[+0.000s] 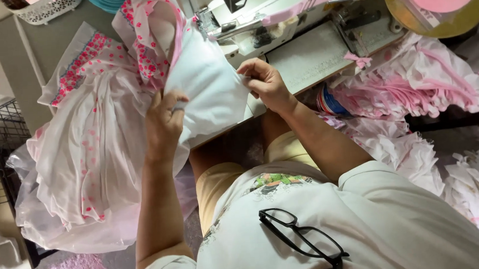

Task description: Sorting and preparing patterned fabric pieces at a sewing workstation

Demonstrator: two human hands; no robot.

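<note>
White fabric (207, 87), a plain panel joined to pink-flowered cloth, is held up in front of the sewing machine (277, 12) between both hands. At far left, a heap of white and pink garments (82, 159) spills over a wire basket (4, 130). Left hand (162, 125) has its grip clenched on the panel's lower edge; right hand (264, 84) pinches its right edge. More pink-trimmed pieces (411, 82) lie at right.

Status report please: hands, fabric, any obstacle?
Left hand and right hand both grip white cloth piece. Grey sewing machine directly behind. Nothing between.
</note>
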